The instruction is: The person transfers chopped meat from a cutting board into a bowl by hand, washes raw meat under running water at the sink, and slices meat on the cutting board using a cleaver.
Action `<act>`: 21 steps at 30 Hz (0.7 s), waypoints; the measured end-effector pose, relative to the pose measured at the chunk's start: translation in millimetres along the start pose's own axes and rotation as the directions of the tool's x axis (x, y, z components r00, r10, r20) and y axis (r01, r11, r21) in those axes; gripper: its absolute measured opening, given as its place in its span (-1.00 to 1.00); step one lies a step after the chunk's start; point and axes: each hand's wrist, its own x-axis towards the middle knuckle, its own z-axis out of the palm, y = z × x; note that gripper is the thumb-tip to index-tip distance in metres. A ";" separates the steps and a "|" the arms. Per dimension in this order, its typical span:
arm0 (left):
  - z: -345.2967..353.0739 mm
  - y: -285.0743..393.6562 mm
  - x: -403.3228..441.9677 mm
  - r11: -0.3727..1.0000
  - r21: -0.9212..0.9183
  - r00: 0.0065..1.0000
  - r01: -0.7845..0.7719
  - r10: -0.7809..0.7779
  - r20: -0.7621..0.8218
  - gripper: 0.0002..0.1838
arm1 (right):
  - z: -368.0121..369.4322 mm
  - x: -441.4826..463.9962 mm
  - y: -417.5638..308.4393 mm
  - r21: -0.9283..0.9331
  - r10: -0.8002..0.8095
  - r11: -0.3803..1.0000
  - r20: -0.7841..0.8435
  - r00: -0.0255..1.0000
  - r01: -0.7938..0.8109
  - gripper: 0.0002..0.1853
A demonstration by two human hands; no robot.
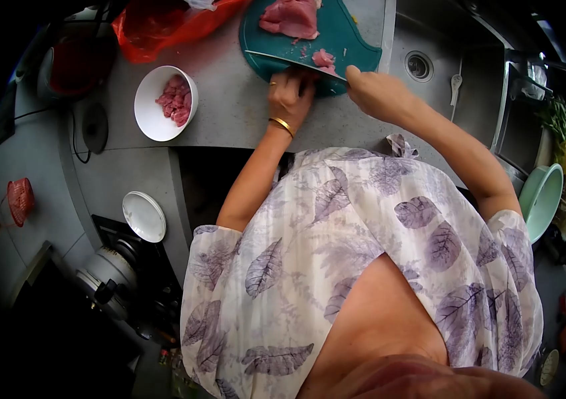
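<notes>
My right hand (pixel 371 92) is wrapped round the handle of a knife (pixel 294 64), whose blade reaches left across the green cutting board (pixel 266 43). Close to the blade, at the board's near edge, is my left hand (pixel 291 93); its fingers are bent and partly hidden, and a piece of meat seems to be under them. A few small cut pieces (pixel 323 60) lie just beyond the blade. Farther back on the board rests a large piece of raw meat (pixel 291 18). Left of my left hand, a white bowl (pixel 146 110) holds several chunks of meat.
A red plastic bag (pixel 163 33) lies behind the bowl. To the right is a metal sink (pixel 422 40) with a white spoon (pixel 456 86). A green basin (pixel 541 199) stands at the far right. White plates (pixel 144 217) and a pot (pixel 106 272) are at the lower left.
</notes>
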 end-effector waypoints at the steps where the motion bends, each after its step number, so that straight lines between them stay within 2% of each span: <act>1: -0.8 -1.4 -0.8 1.000 0.005 1.000 0.010 -0.010 0.002 -0.85 | 5.7 6.8 -0.3 0.014 -0.016 1.000 -0.015 1.000 0.016 -0.80; 3: -2.6 -1.0 0.0 1.000 0.010 1.000 -0.004 0.004 0.009 -0.85 | 17.1 26.9 -3.6 0.043 -0.051 0.998 -0.057 0.997 0.054 -0.80; 6: -3.3 -2.9 -1.7 0.999 0.022 0.999 -0.031 0.031 -0.013 -0.83 | 26.9 54.8 -16.6 0.081 -0.174 0.976 -0.270 0.947 0.202 -0.84; 8: -3.8 -2.8 -1.4 0.998 0.030 0.998 -0.051 0.053 -0.038 -0.82 | 23.9 54.1 -18.5 0.100 -0.112 0.985 -0.248 0.962 0.141 -0.82; 12: -18.3 -1.0 -7.0 0.997 0.023 0.997 -0.074 0.073 0.010 -0.80 | 22.8 48.6 -3.6 0.095 -0.055 0.993 -0.194 0.979 0.074 -0.76; 15: -17.4 -6.3 -9.3 1.000 -0.016 1.000 0.004 -0.003 0.027 -0.80 | 9.4 26.5 -7.8 0.077 -0.078 0.993 -0.167 0.983 0.092 -0.77; 18: -28.7 5.0 1.7 0.999 -0.042 0.992 0.026 -0.020 0.124 -0.81 | 4.6 13.1 -5.9 0.051 -0.095 0.993 -0.146 0.985 0.104 -0.78; 21: -26.0 0.8 -2.4 0.997 -0.018 0.991 -0.073 0.074 0.110 -0.81 | 0.2 1.7 -5.5 0.041 -0.113 0.992 -0.119 0.986 0.118 -0.78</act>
